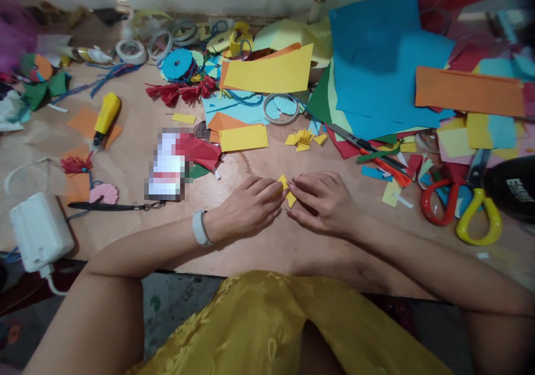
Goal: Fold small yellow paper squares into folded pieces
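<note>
A small piece of folded yellow paper [291, 198] is at the middle of the table, mostly covered by fingers. My left hand [251, 205] closes on its left side, a pale band around that wrist. From the right, my right hand [324, 202] pinches the same paper, fingers bent and thumb below. Just beyond the hands sit several small folded yellow paper pieces [301, 139]. A yellow paper strip [244, 138] lies to their left, over some orange paper.
Scissors [478, 213] with red and yellow handles lie at right, near an orange cutter [388, 169]. Large blue sheets [376, 68] cover the back right. A yellow-handled cutter [107, 113], a blurred-out phone [167, 166] and a white adapter box [40, 231] are at left.
</note>
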Motion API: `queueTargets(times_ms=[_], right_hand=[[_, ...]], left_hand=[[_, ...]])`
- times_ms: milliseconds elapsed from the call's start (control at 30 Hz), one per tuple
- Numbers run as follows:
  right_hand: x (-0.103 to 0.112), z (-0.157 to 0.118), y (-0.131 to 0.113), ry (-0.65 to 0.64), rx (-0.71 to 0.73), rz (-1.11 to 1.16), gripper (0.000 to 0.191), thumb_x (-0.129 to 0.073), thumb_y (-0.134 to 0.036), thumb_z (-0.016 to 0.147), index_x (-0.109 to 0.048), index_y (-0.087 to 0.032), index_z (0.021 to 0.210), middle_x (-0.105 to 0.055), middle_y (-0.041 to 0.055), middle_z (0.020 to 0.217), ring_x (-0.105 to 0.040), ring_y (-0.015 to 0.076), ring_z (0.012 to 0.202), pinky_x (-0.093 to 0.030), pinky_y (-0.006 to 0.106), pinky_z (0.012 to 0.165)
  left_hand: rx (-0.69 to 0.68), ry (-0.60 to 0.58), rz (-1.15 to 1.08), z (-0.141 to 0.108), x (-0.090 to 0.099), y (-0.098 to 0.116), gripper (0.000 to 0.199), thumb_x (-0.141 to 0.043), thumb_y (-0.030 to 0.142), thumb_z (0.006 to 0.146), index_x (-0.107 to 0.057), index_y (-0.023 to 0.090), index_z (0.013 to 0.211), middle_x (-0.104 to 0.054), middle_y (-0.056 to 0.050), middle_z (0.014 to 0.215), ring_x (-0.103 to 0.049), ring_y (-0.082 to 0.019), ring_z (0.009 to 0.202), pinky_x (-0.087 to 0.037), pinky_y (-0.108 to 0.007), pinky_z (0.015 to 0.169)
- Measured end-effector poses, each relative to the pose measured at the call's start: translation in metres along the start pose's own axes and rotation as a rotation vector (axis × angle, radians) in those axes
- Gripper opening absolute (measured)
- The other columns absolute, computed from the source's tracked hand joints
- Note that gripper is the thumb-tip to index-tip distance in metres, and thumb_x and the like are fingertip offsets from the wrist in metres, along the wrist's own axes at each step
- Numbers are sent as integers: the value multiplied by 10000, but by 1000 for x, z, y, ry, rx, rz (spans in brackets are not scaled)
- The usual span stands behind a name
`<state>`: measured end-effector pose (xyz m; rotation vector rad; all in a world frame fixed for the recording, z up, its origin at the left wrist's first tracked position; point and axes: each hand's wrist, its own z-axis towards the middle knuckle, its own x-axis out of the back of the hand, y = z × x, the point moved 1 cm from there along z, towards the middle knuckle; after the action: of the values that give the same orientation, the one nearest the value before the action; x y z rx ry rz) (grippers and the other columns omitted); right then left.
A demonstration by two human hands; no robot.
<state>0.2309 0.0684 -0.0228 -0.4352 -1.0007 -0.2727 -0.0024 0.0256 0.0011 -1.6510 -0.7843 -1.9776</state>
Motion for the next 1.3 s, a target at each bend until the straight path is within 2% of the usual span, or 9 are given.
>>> queueTargets(times_ms=[367, 633, 800, 900, 1133, 1300], right_hand=[[-1, 6, -1, 0, -4, -33, 423, -651, -376, 933, -640, -160, 1297, -704, 144, 1144, -643, 302, 1022, -444, 459, 839], [-3, 14, 5, -19, -63, 20, 302, -618, -307, 960, -704, -196, 1226, -691, 120, 1063, -607, 277, 979, -440, 439, 827], [-2, 7, 3, 14, -17, -1, 339, -629, -297, 948, -663, -165, 1258, -695, 146, 1138, -624, 287, 1009, -435, 458, 853], [-4, 7, 2, 14, 16, -49, 358, -633, -297, 933, -645, -175, 1270, -703, 130, 1110, -625, 281, 980, -426, 452, 833], [-7, 17, 6, -3, -13, -89, 288, -617, -294, 934, -700, -186, 1187, -707, 110, 1023, -614, 268, 924, -417, 431, 796], [-4, 10, 1, 19, -34, -15, 317, -610, -261, 927, -685, -186, 1225, -704, 123, 1092, -632, 272, 983, -447, 450, 850]], left_hand=[[6, -31, -16, 0, -1, 1, 364, -403, 294, 1069, -571, 125, 1344, -607, -136, 1361, -561, -275, 1231, -457, -434, 1005], [6, -16, -17, 0, -2, 2, 356, -402, 300, 1073, -584, 121, 1322, -608, -136, 1356, -558, -274, 1229, -449, -437, 1003], [-14, -2, -2, 0, -2, 2, 348, -398, 301, 1077, -613, 127, 1289, -628, -129, 1311, -570, -277, 1194, -451, -454, 984], [-11, -1, -1, 0, -2, 2, 342, -396, 297, 1077, -619, 122, 1268, -625, -134, 1315, -567, -275, 1196, -451, -451, 982], [6, -12, -18, -1, -2, 2, 341, -406, 302, 1072, -587, 134, 1307, -623, -140, 1302, -574, -264, 1195, -441, -432, 991], [2, -5, -8, -1, -3, 2, 343, -406, 305, 1072, -586, 132, 1308, -618, -142, 1312, -568, -266, 1206, -438, -427, 991]])
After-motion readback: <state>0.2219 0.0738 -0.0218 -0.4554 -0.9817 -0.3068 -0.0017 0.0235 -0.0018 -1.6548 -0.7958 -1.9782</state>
